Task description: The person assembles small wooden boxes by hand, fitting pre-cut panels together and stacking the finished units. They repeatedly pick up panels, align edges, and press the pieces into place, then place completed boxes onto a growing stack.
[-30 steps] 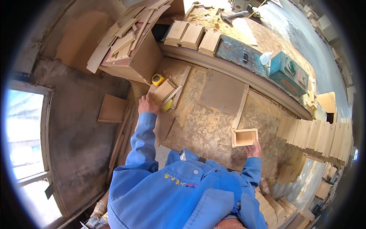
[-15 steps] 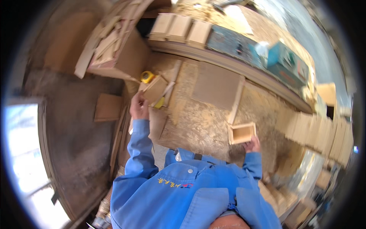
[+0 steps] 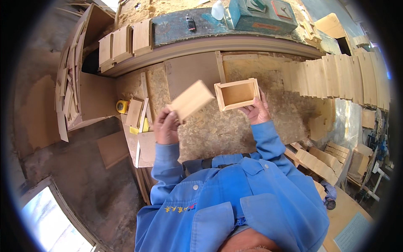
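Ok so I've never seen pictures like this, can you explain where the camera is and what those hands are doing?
There's no machine here, just a person's two bare hands. The view comes from a wide fisheye camera worn on that person's head, looking down, so straight edges look bent. The left hand holds a flat wooden board. The right hand holds a small open wooden box, its inside facing the camera. Below them is a worn work surface, with a yellow tape measure toward its left side. Pale wooden pieces stand in a row at the right.
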